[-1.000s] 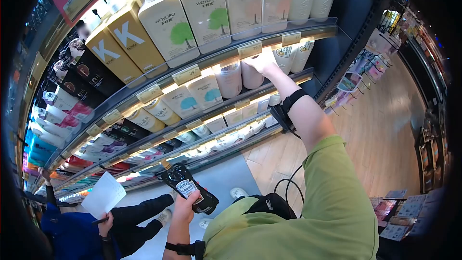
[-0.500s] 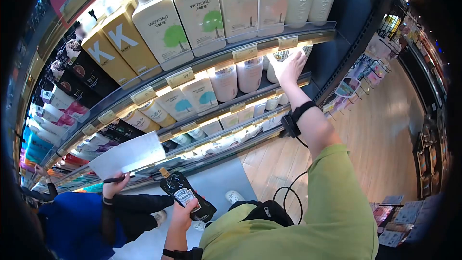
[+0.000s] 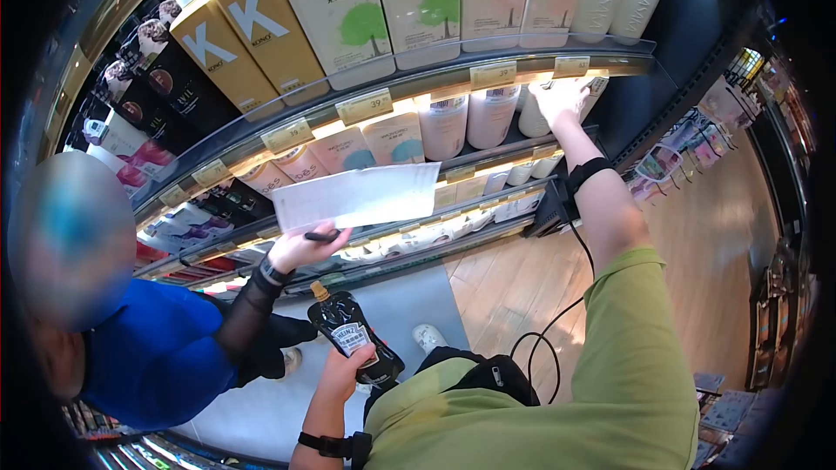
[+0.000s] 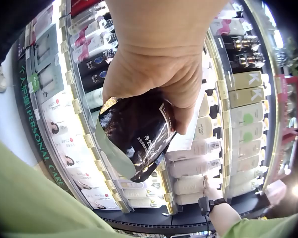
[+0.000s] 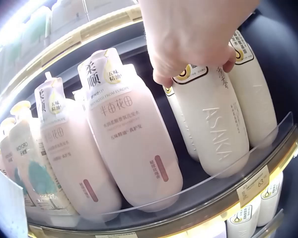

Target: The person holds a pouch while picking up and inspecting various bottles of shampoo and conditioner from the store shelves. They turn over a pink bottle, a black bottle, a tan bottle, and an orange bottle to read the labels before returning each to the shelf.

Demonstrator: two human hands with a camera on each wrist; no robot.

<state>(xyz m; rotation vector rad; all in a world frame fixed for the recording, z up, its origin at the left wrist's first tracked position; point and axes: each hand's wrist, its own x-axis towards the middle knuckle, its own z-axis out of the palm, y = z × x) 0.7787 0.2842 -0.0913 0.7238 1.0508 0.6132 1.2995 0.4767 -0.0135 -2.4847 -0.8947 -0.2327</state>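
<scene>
My left hand (image 3: 344, 372) grips a black Heinz sauce pouch (image 3: 341, 318) with a gold cap, held low in front of my body. The left wrist view shows the pouch's glossy dark back (image 4: 139, 131) below my palm. On the shelf under the top row, my right hand (image 5: 196, 37) has its fingers and thumb around the top of a white ASAKA bottle (image 5: 216, 121). The bottle leans slightly behind the clear shelf lip, its cap hidden by the hand. Another white bottle (image 5: 253, 94) stands to its right, and a pale pink bottle (image 5: 131, 134) to its left.
A person in blue (image 3: 165, 357) stands close at my left, holding a white sheet (image 3: 357, 198) and a black pen in front of the lower shelves. Tall WOYORO bottles (image 3: 418, 0) line the shelf above. A cable (image 3: 557, 318) hangs beside my right arm.
My right hand has moved right along the shelf, from the pink bottles to the white ASAKA bottle. The person in blue has come nearer, bringing the sheet across. The pouch stays in my left hand.
</scene>
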